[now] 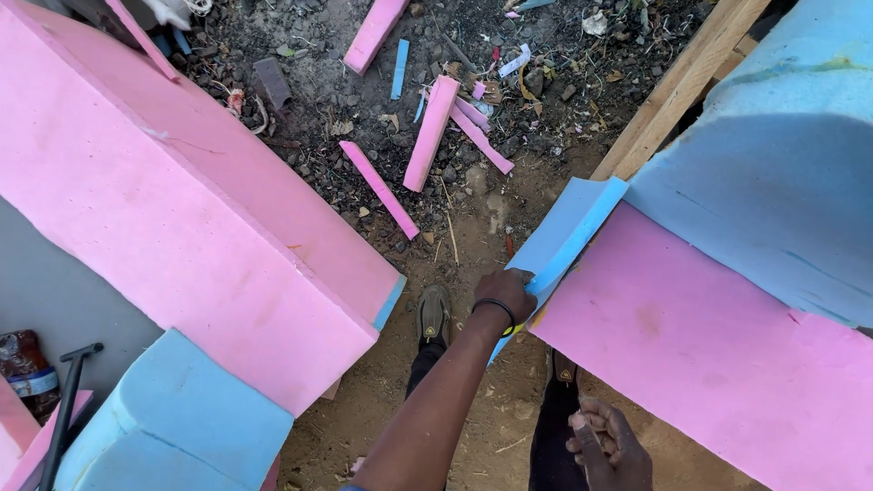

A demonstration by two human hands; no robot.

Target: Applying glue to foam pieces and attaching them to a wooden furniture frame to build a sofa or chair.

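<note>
— Two hands in view; what are they doing?

— The left hand [506,293], a black band round its wrist, is closed on the lower end of a blue foam strip [566,235]. The strip runs along the left edge of the pink foam sheet [718,355] and curls up where it meets the blue foam block [773,173] lying over the sheet's far end.

— And the other?

— The right hand [607,445] hangs low beside the sheet's near left edge, fingers loosely curled, gripping nothing that I can see and touching no foam.

— What lies around?

— A wooden plank [677,86] slants past the blue block's left side. Across the dirt ground [473,391] stands a big pink foam slab [182,218] with a blue foam piece [177,423] against its near end. Pink offcuts [431,133] are scattered over the rubble beyond, and a shoe [434,315] is planted on the dirt between slab and sheet.
</note>
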